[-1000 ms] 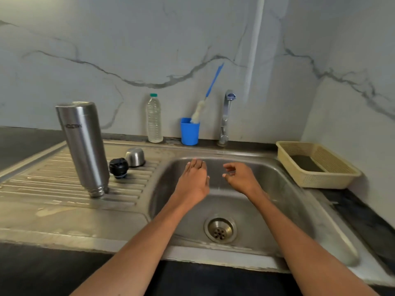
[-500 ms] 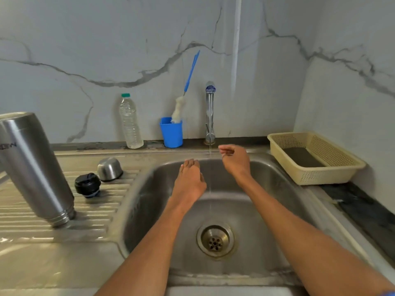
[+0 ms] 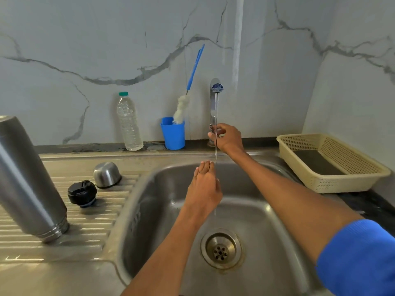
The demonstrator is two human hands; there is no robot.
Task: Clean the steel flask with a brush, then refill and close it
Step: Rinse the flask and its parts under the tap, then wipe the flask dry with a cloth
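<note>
The steel flask (image 3: 27, 180) stands upside down on the ridged draining board at the left. Its black stopper (image 3: 82, 193) and steel cup lid (image 3: 106, 174) lie beside it. A blue-handled bottle brush (image 3: 188, 92) leans in a blue cup (image 3: 173, 133) by the wall. A thin stream of water runs from the tap (image 3: 214, 99). My right hand (image 3: 227, 137) pinches the tap's small lever at its base. My left hand (image 3: 204, 186) hangs flat over the sink basin (image 3: 149, 210), fingers straight, just left of the stream.
A clear plastic water bottle (image 3: 129, 122) with a green cap stands at the wall left of the blue cup. A beige plastic basket (image 3: 333, 163) sits on the counter right of the sink. The drain (image 3: 221, 249) lies in the basin's middle.
My right hand rose from over the basin to the tap's lever, and the water stream grew fuller. The view shifted closer and to the right. My left hand stayed over the basin.
</note>
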